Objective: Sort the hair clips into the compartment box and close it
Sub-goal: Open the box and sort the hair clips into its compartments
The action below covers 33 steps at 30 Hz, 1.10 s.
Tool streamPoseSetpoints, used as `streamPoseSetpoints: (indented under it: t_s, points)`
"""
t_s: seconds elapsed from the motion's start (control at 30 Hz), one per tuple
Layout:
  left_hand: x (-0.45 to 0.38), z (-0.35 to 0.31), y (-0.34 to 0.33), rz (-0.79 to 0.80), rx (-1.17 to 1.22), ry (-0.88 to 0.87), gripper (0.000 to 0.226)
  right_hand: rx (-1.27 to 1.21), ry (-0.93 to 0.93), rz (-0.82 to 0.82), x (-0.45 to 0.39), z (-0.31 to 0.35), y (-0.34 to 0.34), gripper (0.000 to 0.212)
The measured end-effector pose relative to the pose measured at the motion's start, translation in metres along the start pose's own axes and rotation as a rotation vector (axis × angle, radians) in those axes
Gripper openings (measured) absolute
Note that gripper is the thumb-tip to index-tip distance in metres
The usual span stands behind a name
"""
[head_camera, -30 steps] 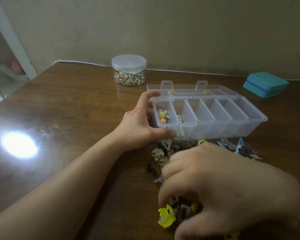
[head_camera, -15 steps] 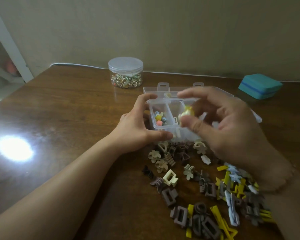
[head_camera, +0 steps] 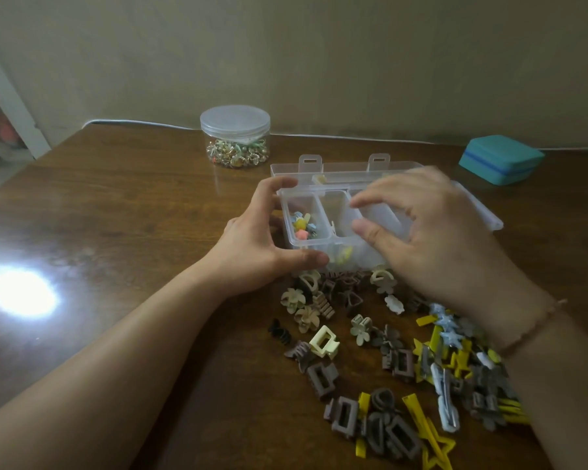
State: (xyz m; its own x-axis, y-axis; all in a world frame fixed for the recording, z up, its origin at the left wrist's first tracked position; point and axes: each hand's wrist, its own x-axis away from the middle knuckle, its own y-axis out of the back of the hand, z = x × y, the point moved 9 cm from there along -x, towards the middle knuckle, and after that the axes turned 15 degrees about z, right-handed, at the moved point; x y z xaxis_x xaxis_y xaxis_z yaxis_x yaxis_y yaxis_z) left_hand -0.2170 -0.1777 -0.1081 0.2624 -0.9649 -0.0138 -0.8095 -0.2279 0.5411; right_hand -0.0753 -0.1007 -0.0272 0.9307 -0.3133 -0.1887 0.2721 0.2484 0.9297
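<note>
Loads of clips (head_camera: 404,368) crowd the worktop (head_camera: 116,215); left hand (head_camera: 262,245) grips the box (head_camera: 306,232), right hand (head_camera: 431,232) fingers spread empty above — one nudge could tip it.

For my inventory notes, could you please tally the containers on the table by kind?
Round lidded jar: 1
Clear compartment box: 1
Teal case: 1
Total: 3
</note>
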Motion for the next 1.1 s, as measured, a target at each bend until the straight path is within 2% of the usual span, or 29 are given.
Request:
streamPoseSetpoints:
  t_s: [0.07,0.13,0.2,0.23,0.37,0.5,0.7,0.9,1.0,1.1]
  points:
    - [0.0,0.0,0.0,0.003,-0.004,0.005,0.098,0.001,0.018,0.097,0.007,0.004,0.011,0.012]
    - [0.0,0.0,0.0,0.0,-0.011,0.007,0.098,0.05,-0.054,0.429,0.017,-0.006,-0.001,0.006]
    - [0.0,-0.001,0.0,-0.005,-0.013,0.011,0.099,0.11,-0.156,0.802,0.038,-0.016,-0.022,0.012]
    - [0.0,-0.001,0.0,-0.006,-0.015,0.013,0.1,0.137,-0.188,0.917,0.046,-0.018,-0.029,0.017]
    - [0.0,0.0,-0.001,0.003,-0.022,0.015,0.1,0.275,-0.176,1.034,0.052,-0.007,-0.046,0.028]
    - [0.001,0.0,0.0,-0.002,-0.026,0.013,0.1,0.339,-0.168,1.036,0.05,-0.002,-0.06,0.03]
    - [0.001,-0.001,0.0,0.001,-0.025,0.011,0.099,0.341,-0.176,0.877,0.037,-0.005,-0.05,0.013]
    - [0.001,-0.001,0.0,-0.003,-0.024,0.007,0.1,0.329,-0.135,0.742,0.031,-0.008,-0.04,0.01]
    - [0.001,-0.001,0.001,-0.007,-0.024,0.007,0.1,0.243,-0.133,0.642,0.025,-0.016,-0.027,0.003]
    - [0.001,0.0,0.001,-0.006,-0.021,0.004,0.1,0.083,-0.099,0.606,0.023,-0.018,-0.016,0.007]
